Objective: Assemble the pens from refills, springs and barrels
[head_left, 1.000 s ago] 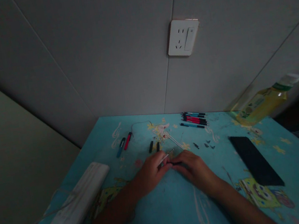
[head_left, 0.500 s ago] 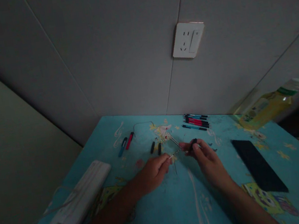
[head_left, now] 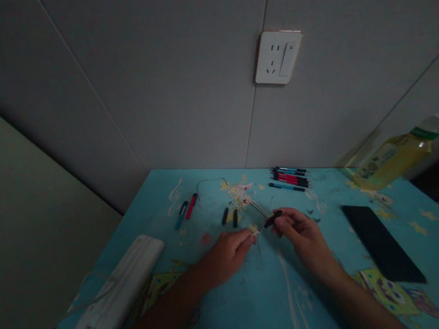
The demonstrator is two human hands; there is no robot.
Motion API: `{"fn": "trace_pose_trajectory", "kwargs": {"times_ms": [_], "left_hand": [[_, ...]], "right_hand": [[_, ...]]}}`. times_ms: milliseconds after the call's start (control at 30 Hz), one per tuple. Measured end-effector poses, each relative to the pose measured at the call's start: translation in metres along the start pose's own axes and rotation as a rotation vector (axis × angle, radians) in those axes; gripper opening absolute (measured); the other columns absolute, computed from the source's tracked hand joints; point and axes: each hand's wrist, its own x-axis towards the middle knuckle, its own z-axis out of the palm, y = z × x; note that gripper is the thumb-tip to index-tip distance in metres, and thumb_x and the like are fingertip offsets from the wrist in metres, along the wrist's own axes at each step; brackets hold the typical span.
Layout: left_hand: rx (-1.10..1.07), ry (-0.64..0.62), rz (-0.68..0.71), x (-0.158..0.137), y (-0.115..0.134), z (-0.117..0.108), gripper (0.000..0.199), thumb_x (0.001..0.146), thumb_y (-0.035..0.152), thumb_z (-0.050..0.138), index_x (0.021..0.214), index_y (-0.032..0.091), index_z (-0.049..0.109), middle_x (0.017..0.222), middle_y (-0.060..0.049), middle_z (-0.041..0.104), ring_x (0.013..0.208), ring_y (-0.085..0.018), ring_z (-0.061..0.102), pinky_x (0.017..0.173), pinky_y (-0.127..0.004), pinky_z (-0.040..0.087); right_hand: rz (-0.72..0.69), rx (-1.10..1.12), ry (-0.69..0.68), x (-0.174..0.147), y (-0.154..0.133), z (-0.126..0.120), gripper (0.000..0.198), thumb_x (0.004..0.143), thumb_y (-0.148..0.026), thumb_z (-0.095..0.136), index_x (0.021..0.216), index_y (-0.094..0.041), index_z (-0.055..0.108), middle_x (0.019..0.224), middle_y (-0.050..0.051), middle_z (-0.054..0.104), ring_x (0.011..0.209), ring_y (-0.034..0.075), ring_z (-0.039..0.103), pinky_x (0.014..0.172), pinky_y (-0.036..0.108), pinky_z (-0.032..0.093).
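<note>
From where I stand, the person's left hand (head_left: 234, 250) is closed in a pinch, thumb against fingers, on a thin white rod (head_left: 256, 234) whose tip points towards the other hand. The right hand (head_left: 300, 229), fingers curled and thumb pressed in, grips a short black piece (head_left: 273, 218) near its back end; its slim front tip faces the rod, and I cannot tell whether the two touch. Both are held over the middle of the bench (head_left: 242, 315). The rod looks light and fairly stiff but slender enough to bend, so a gentle pinch close to the working end should suit it; the black piece seems light too, perhaps rubbery, best held around its thicker body. Just beyond the hands lie a few pale sticks (head_left: 258, 208), and left of them two black sleeves (head_left: 230, 217). Farther left rest a blue barrel (head_left: 181, 215) and a red barrel (head_left: 191, 206), side by side. Towards the wall is a row of blue, red and black pens (head_left: 289, 177). At the outer sides are a dark flat slab (head_left: 383, 244) and yellow bottle (head_left: 394, 160) on the right, a white power strip (head_left: 120, 289) on the left.
</note>
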Motion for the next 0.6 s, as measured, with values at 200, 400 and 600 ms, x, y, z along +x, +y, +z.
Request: {"fn": "trace_pose_trajectory", "kwargs": {"times_ms": [200, 400, 600], "left_hand": [[0.08, 0.063, -0.064, -0.001, -0.002, 0.001, 0.02, 0.095, 0.033, 0.048, 0.09, 0.017, 0.059, 0.074, 0.001, 0.058, 0.067, -0.014, 0.054, 0.063, -0.025, 0.038], [0.195, 0.043, 0.056, -0.002, -0.005, -0.002, 0.023, 0.098, 0.025, 0.041, 0.09, 0.018, 0.061, 0.084, -0.003, 0.062, 0.081, -0.016, 0.059, 0.073, -0.026, 0.044], [0.269, 0.055, 0.089, -0.002, -0.015, -0.004, 0.025, 0.097, 0.029, 0.046, 0.11, 0.02, 0.066, 0.095, -0.005, 0.067, 0.088, -0.017, 0.063, 0.079, -0.027, 0.047]], "right_hand": [[0.01, -0.15, -0.144, -0.007, 0.007, 0.009, 0.027, 0.087, -0.037, 0.065, 0.107, -0.02, 0.061, 0.079, 0.001, 0.07, 0.075, 0.016, 0.064, 0.069, 0.028, 0.049], [-0.081, -0.274, -0.143, -0.006, 0.002, 0.006, 0.022, 0.088, -0.036, 0.063, 0.103, -0.02, 0.063, 0.085, 0.003, 0.071, 0.08, 0.019, 0.067, 0.074, 0.031, 0.051], [-0.113, -0.377, -0.167, -0.005, 0.002, 0.0, 0.019, 0.089, -0.036, 0.062, 0.099, -0.021, 0.065, 0.08, 0.001, 0.067, 0.073, 0.016, 0.061, 0.066, 0.027, 0.047]]}}
